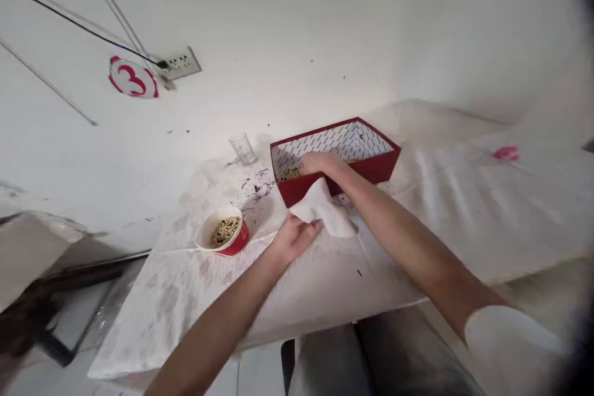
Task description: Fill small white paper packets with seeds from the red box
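Observation:
My left hand (297,238) is closed on the edge of a soft white piece (327,210), which looks like cloth or paper, in front of the box. Inside the red box (334,180), with its patterned white lining, my right hand (316,163) reaches down over a layer of grains (290,174). The box wall and the hand itself hide my right fingers, so what they touch cannot be made out. To the left stands a red and white paper bowl (238,242) holding pale and dark grains (225,232).
A clear glass (243,148) stands near the wall. Dark scraps (257,190) lie scattered between bowl and box. A whitish cover (185,297) spreads over the table. Something pink (507,153) lies at the right. A power socket (184,64) is on the wall.

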Demonstrator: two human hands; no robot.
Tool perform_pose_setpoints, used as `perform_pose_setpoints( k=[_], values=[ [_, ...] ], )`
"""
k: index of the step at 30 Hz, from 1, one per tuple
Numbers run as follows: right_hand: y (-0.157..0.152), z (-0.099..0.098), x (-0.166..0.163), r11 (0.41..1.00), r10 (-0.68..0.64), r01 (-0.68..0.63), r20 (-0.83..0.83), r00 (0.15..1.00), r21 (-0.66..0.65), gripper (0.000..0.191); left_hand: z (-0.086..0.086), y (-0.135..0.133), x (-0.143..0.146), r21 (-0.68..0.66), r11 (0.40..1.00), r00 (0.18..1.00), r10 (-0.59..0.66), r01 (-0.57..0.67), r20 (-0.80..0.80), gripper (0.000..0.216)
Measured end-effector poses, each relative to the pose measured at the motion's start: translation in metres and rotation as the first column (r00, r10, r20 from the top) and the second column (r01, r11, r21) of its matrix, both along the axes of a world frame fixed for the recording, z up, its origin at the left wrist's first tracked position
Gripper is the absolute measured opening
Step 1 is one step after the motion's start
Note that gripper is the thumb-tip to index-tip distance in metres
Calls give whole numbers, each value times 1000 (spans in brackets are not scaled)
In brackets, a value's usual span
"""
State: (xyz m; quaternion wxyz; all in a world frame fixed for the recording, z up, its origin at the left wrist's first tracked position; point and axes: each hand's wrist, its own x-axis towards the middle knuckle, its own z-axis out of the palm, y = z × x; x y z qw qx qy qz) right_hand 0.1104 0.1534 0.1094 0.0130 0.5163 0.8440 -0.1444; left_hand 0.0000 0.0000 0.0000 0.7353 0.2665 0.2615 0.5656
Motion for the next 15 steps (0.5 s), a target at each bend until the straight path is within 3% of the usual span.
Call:
perform_pose_setpoints(
  k=[9, 15],
  values=[
    [0, 1, 2, 993, -35, 43, -73, 997, 110, 28, 4, -4, -1, -30, 1000, 995, -9, 6, -98, 49],
    [1, 1, 2, 974, -14, 57, -198, 980, 217, 37, 4, -6, -2, -49, 998, 995, 28, -33, -98, 49]
  ],
)
